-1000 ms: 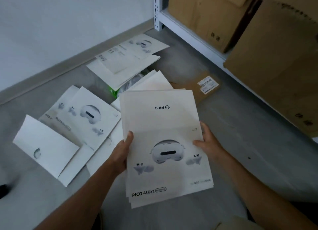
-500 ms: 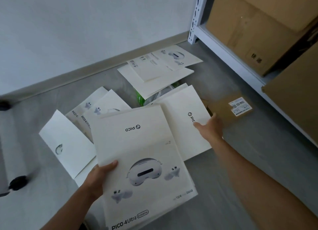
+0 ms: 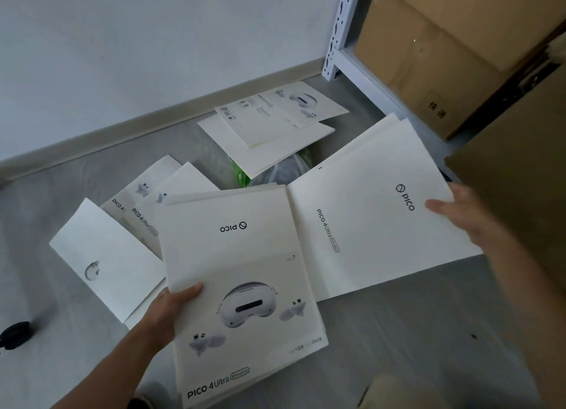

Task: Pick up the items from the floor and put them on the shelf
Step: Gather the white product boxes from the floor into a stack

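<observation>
My left hand (image 3: 171, 309) grips the left edge of a stack of white printed sleeves (image 3: 242, 271) showing a headset picture, held above the grey floor. My right hand (image 3: 459, 215) holds the far right edge of another white sleeve (image 3: 376, 218) with a PICO logo, lifted beside the stack. More white sleeves lie on the floor: a blank one (image 3: 107, 258) at the left, two (image 3: 159, 191) behind the stack, and a pile (image 3: 269, 127) near the wall. The white metal shelf (image 3: 361, 71) stands at the upper right.
Brown cardboard boxes (image 3: 444, 56) fill the shelf's lowest level, and one box (image 3: 517, 206) overlaps my right arm. A green and clear plastic bag (image 3: 275, 169) lies under the far pile. A black object (image 3: 15, 335) sits at the left edge. A wall with a skirting board runs behind.
My right hand has left the stack, reached out to the right and lifted the PICO sleeve off the floor. The left hand alone now holds the stack. The view has shifted left.
</observation>
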A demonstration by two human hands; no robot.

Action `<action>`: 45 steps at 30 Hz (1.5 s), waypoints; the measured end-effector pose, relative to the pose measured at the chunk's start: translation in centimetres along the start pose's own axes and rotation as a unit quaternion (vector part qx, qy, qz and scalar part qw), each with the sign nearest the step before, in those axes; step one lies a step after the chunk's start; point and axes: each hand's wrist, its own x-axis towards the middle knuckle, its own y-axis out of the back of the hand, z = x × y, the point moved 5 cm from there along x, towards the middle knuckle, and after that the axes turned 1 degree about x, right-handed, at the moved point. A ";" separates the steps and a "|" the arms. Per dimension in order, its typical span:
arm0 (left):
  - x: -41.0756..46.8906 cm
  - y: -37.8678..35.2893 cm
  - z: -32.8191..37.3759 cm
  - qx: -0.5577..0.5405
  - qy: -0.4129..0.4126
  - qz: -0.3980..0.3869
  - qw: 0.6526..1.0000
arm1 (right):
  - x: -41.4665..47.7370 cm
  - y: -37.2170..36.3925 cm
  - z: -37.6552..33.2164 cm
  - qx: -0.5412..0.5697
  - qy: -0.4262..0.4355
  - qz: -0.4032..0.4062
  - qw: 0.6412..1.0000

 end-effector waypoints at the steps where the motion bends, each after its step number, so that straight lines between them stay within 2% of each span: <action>1: -0.1 -0.2 0.2 0.006 -0.001 -0.001 1.000 | -0.9 2.3 -0.2 0.023 -0.002 0.006 1.000; 6: 0.1 -1.4 0.0 0.039 0.011 -0.008 0.999 | -5.6 11.5 -0.3 0.088 0.007 0.034 0.995; 11: 0.0 -2.4 0.8 0.079 0.005 0.005 0.997 | -8.0 17.4 0.5 0.101 0.022 0.068 0.992; 18: -0.2 -2.0 0.6 0.074 0.007 0.018 0.997 | -6.6 12.9 2.4 0.049 0.005 0.104 0.993; 22: -0.4 -2.1 1.1 0.080 -0.010 -0.001 0.997 | -6.2 11.2 2.6 -0.109 0.019 0.153 0.982; 24: -0.8 -2.2 1.3 0.076 -0.006 -0.003 0.997 | -6.3 11.5 3.0 -0.143 0.011 0.167 0.975; 26: -1.3 -2.3 1.4 0.067 -0.002 -0.018 0.998 | -6.1 12.2 4.6 -0.118 -0.016 0.171 0.978; 27: -1.6 -2.2 1.5 0.058 0.002 -0.029 0.998 | -5.9 12.5 5.8 -0.068 -0.030 0.166 0.983; 29: -2.3 -1.9 2.2 0.032 0.013 -0.049 0.998 | -6.2 12.8 8.1 0.046 -0.051 0.127 0.990; 31: -2.8 -2.1 3.4 0.021 0.019 -0.067 0.997 | -7.1 12.3 10.5 0.100 -0.091 0.078 0.988; 34: -2.8 -4.1 4.9 0.055 0.002 -0.078 0.995 | -8.5 10.5 14.3 0.049 -0.134 0.061 0.988; 37: -2.1 -7.4 4.6 0.112 -0.019 -0.080 0.990 | -9.2 9.0 16.9 -0.062 -0.117 0.118 0.984; 39: -1.6 -8.8 3.4 0.148 -0.014 -0.083 0.985 | -10.1 9.8 17.4 -0.096 -0.111 0.177 0.973; 41: -0.9 -9.2 2.2 0.175 -0.005 -0.079 0.981 | -11.0 12.4 17.4 -0.081 -0.103 0.204 0.970; 45: 0.0 -9.1 0.6 0.197 0.023 -0.082 0.977 | -11.5 18.8 17.8 0.056 -0.089 0.149 0.983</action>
